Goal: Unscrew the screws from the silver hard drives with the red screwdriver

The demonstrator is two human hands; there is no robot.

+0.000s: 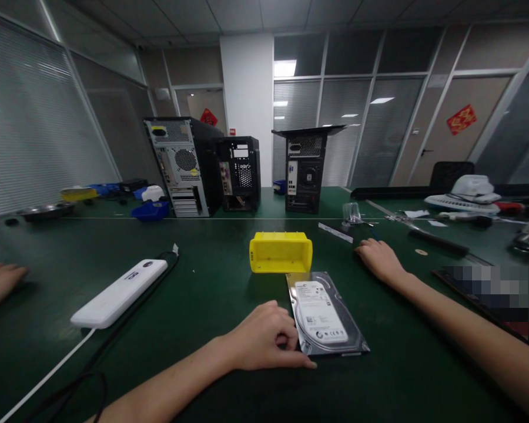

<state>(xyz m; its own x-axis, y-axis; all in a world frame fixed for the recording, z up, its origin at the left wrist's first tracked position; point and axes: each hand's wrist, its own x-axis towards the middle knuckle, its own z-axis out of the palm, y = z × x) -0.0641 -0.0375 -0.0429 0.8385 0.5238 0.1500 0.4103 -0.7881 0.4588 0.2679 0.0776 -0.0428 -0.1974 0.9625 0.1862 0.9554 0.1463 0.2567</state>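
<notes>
A silver hard drive (321, 314) with a white label lies flat on the green table (194, 376). My left hand (268, 338) is at its left edge, fingers curled against the side and thumb stretched along the front corner. Just behind the drive, a yellow bin (281, 252) faces me with its open side; a few tiny pieces show inside. My right hand (379, 258) rests on the table to the right of the bin, fingers bent down by a thin blue tool (373, 232). Its fingertips are partly hidden, so its grip on the tool is unclear.
A white power strip (121, 294) with cables lies left. Another person's hand (2, 282) rests at the far left. Computer cases (203, 164) (242, 173) (304, 170) stand behind. A metal strip (335, 232), a clear cup (351, 213) and a dark bar (438, 242) lie right.
</notes>
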